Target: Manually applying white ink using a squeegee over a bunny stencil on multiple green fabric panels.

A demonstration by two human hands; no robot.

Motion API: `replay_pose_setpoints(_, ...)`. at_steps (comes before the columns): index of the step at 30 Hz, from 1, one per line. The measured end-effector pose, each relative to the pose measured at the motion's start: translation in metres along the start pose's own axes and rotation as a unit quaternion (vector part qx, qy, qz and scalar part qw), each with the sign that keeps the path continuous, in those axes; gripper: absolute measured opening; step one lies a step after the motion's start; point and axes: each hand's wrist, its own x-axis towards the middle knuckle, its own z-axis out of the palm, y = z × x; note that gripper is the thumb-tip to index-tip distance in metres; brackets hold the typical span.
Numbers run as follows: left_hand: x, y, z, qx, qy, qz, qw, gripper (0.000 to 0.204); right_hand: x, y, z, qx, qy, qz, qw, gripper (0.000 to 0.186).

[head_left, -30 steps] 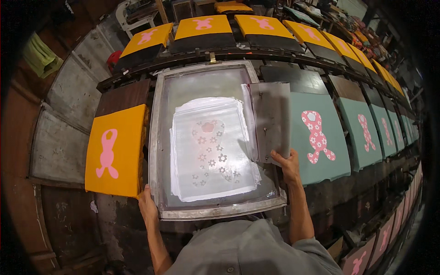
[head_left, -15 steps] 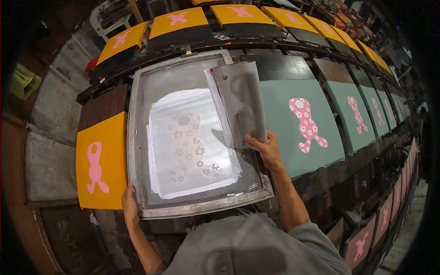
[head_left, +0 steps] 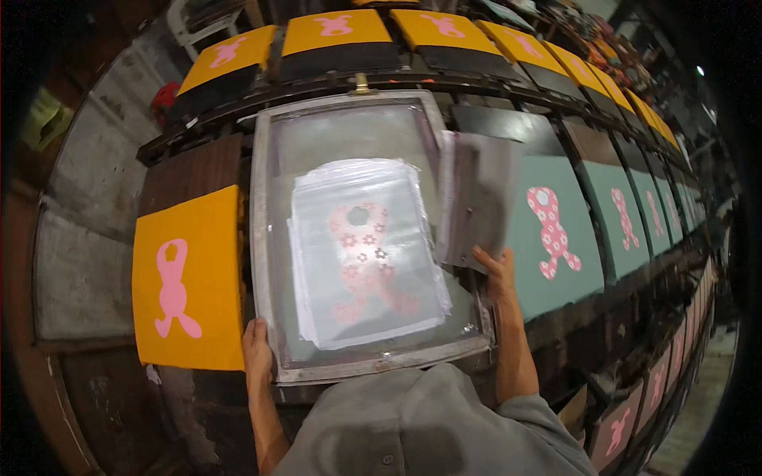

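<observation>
In front of me lies a printing screen in a worn metal frame (head_left: 389,366). White sheets (head_left: 317,317) surround the rabbit-and-flower design (head_left: 367,250) on its mesh. My left hand (head_left: 257,349) grips the frame's lower left edge, thumb on top. My right hand (head_left: 498,274) holds the lower end of a wide grey squeegee (head_left: 490,190), tilted above the frame's right rim. The squeegee is slightly blurred and hides part of a green fabric panel (head_left: 583,262) bearing a pink flowered rabbit. Fabric beneath the screen shows only faintly through the mesh.
On the left is a yellow fabric panel (head_left: 218,293) with a plain pink rabbit. Beyond a dark rail (head_left: 294,97), several yellow panels (head_left: 337,49) form a row. Green panels (head_left: 627,238) continue to the right. Pinkish printed panels (head_left: 615,428) stand at lower right.
My right hand and the squeegee have moved right, from over the mesh to the frame's right rim. The screen sits farther right of the yellow panel, my left hand still on it. The view has shifted.
</observation>
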Motion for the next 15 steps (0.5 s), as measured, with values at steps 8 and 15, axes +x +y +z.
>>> replay_pose_setpoints(8, 0.032, 0.087, 0.002, 0.157, 0.093, 0.337, 0.924, 0.057, 0.027, -0.057, 0.023, -0.174, -0.089, 0.002, 0.981, 0.030)
replay_pose_setpoints(15, 0.031, 0.203, 0.045, 0.274, 0.058, 0.580, 0.765, 0.071, 0.111, -0.104, 0.107, -0.469, -0.265, -0.248, 0.805, 0.026)
